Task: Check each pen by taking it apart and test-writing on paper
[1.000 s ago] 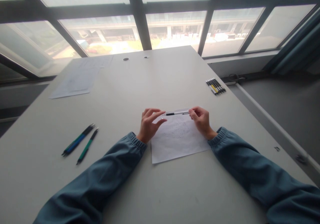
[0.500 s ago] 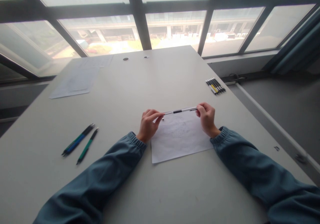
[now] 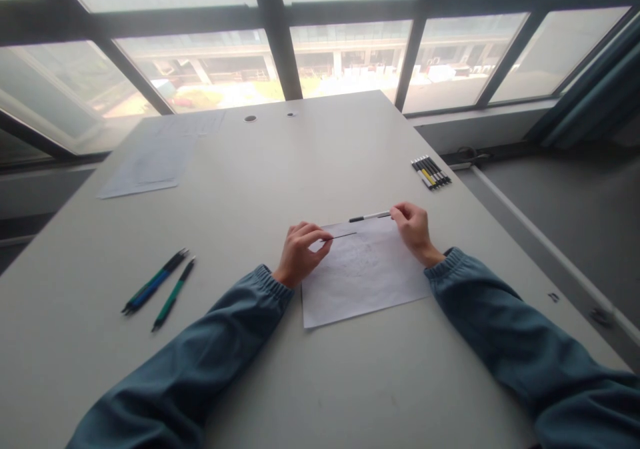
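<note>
Between the thumb and fingers of my left hand (image 3: 303, 252) is a thin dark pen refill (image 3: 345, 235), pointing to the right. My right hand (image 3: 413, 231) pinches one end of a white pen barrel (image 3: 373, 217) with a black grip, held level just past the paper's far edge. Refill and barrel are apart, the refill lower and to the left. Beneath both hands lies a white sheet of paper (image 3: 360, 295) with faint marks on it. Anything small inside my left fingers is hidden.
Blue and green pens (image 3: 159, 282) lie at the left, beside a single green pen (image 3: 174, 295). A row of several black, white and yellow pens (image 3: 431, 173) sits near the right edge. More papers (image 3: 143, 165) are at the far left. A small dark piece (image 3: 553, 297) lies at right.
The refill has come out of the barrel's left end. My left hand has drawn it slightly down, while my right hand has shifted a little up with the barrel.
</note>
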Available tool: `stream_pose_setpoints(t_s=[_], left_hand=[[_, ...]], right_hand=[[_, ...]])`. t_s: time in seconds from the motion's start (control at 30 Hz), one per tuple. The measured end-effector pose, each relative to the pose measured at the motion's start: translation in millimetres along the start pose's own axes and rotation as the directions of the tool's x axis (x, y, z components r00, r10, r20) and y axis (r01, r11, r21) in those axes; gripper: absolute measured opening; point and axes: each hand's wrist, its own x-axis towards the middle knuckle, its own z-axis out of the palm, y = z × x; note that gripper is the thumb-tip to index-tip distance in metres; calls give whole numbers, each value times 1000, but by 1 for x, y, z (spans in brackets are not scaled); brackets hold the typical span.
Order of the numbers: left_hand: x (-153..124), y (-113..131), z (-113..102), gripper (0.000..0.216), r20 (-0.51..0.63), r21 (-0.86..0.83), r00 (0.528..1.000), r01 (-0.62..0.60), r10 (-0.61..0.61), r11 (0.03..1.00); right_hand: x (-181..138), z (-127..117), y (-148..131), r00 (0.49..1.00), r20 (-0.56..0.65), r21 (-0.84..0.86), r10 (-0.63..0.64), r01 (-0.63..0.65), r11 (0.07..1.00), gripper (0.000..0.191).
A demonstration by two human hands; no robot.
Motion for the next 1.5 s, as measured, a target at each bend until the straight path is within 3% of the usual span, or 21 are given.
stream_pose_setpoints(t_s=[0.3, 0.53, 0.67, 0.73, 0.9, 0.97, 1.17, 1.4, 1.5], left_hand=[[-2, -5, 2, 14, 173, 39, 983, -70, 62, 997], [-1, -5, 3, 10, 222, 29, 972, -81, 72, 996], [-2, -6, 4, 12, 218, 22, 973, -85, 78, 996], [-1, -6, 4, 13, 194, 16, 977, -91, 86, 996], [1, -3, 2, 14, 151, -5, 981, -120, 119, 993], [1, -2, 2, 14, 148, -9, 980, -133, 133, 991], [-1, -6, 4, 16, 170, 45, 981, -100, 91, 994], [-1, -5, 1, 16, 238, 89, 970, -60, 37, 994], [-1, -2, -1, 16, 236, 79, 971, -65, 45, 995]], right_hand=[[-2, -2, 3, 958, 241, -297, -155, 225, 928, 15], [-2, -1, 11, 930, 324, -391, -173, 298, 871, 10], [-6, -2, 1, 915, 291, -352, -279, 373, 859, 11], [-11, -2, -8, 873, 328, -273, -360, 452, 849, 12], [-21, 2, -19, 670, 564, -134, -483, 652, 746, 11], [-23, 3, -18, 624, 601, -127, -499, 691, 712, 9], [-19, -2, -15, 640, 609, -231, -469, 709, 667, 13], [-18, -15, -22, 584, 671, -304, -457, 779, 549, 12], [-19, -17, -22, 596, 655, -316, -464, 774, 549, 9]])
